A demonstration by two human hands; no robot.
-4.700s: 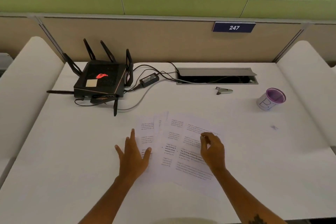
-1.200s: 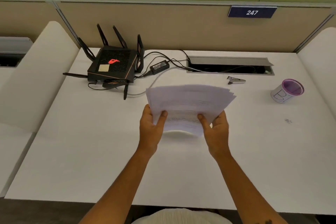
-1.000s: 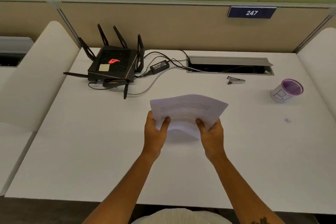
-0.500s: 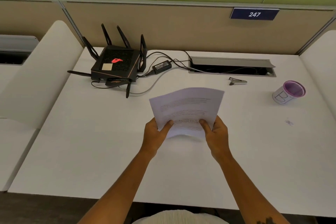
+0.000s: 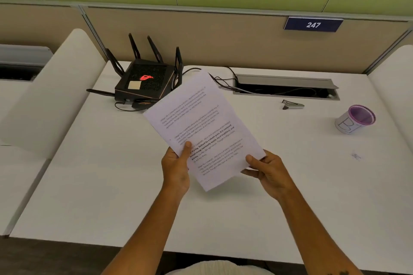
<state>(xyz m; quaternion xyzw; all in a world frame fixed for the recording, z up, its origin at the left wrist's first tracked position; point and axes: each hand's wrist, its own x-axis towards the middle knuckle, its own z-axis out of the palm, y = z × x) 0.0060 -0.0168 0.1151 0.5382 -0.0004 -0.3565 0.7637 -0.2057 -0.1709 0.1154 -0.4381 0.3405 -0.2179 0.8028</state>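
Note:
A stack of white printed sheets [image 5: 201, 123] is lifted above the white desk [image 5: 89, 185], tilted with its top corner toward the back. My left hand [image 5: 176, 169] grips the stack's lower left edge, thumb on top of the print. My right hand [image 5: 268, 172] pinches the lower right corner, thumb on top. The sheets look squared together with the printed side facing me. A small metal stapler [image 5: 292, 105] lies on the desk beyond and to the right of the paper.
A black router [image 5: 145, 85] with antennas and a red light stands at the back left, cables running to an open cable tray [image 5: 283, 86]. A purple-rimmed paper cup [image 5: 355, 119] stands at the right. White side dividers [image 5: 49, 96] flank the desk.
The sheets, spread flat on the desk earlier, were gathered and lifted in both hands. In the last half second the stack turned from sideways to tilted upright, print facing me.

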